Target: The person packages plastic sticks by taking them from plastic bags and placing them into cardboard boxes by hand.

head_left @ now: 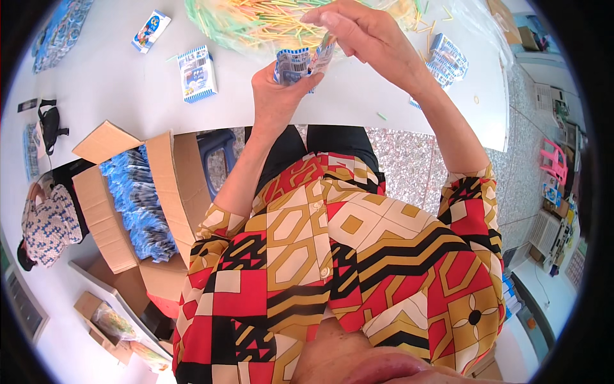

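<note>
In front of me, above the white table [249, 109], my left hand [278, 96] grips a small blue-and-white packet [293, 66] between thumb and fingers; the packet looks spread at its top. Just above and right of it is my right hand [371, 38], thumb and index finger close together in a pinch. Whatever lies between those fingertips is too small to tell. Behind both hands, a clear plastic bag [208, 25] lies spread, full of thin yellow, orange and green sticks [268, 22].
Small blue-and-white boxes [197, 73] [151, 31] stand left on the table, flattened packets [448, 61] right. Loose sticks lie around the bag. At lower left, an open cardboard box [163, 192] holds many blue packets [135, 205]. Another person [51, 221] is at far left; a pink stool [554, 160] stands right.
</note>
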A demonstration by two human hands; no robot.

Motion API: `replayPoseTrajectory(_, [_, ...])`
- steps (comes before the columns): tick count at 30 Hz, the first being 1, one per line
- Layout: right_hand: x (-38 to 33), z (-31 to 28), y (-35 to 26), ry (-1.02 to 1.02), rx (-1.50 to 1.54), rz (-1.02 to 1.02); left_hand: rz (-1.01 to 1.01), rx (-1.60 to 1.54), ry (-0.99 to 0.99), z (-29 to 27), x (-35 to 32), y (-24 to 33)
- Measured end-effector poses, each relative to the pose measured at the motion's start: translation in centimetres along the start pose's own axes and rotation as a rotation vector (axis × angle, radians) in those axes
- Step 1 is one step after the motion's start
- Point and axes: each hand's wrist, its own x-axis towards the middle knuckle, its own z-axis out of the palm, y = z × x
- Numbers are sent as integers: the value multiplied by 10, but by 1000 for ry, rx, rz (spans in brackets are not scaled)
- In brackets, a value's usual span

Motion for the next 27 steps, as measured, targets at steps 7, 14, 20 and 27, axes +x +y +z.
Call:
replayPoseTrajectory(7, [4, -16, -6, -22, 269, 296, -63, -165, -49, -3, 2, 4])
replayPoseTrajectory(14, [-4, -10, 29, -114, 338, 117, -83, -216, -97, -8, 1, 1])
replayPoseTrajectory(20, [-8, -12, 31, -129, 207, 95, -126, -262, -117, -10, 4, 7])
replayPoseTrajectory(27, [-5, -3, 42, -137, 422, -518, -118, -287, -93, -10, 4, 8])
